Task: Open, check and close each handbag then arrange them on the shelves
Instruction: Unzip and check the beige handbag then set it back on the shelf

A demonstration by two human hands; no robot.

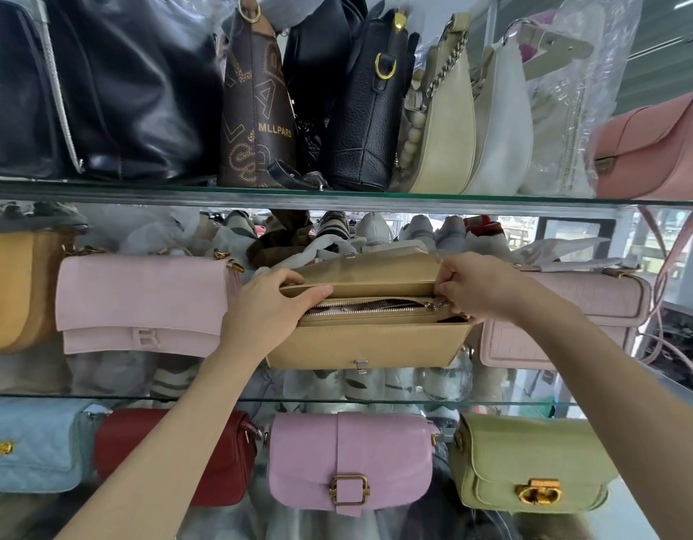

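Head view: my left hand (276,302) gripped the tan handbag's (370,344) open rim; my right hand (471,288) pinched its zipper pull (434,305).

Glass shelves (337,198) are running across in rows, one above another. Daylight is coming through the glass from windows (571,235) behind. A grey slatted wall (664,44) is showing at the top right, with a long ceiling light (689,3) glowing above it. Wrapped shoes (372,228) are sitting behind the middle shelf.

Unzipped tan handbag (368,339), middle shelf (103,395)
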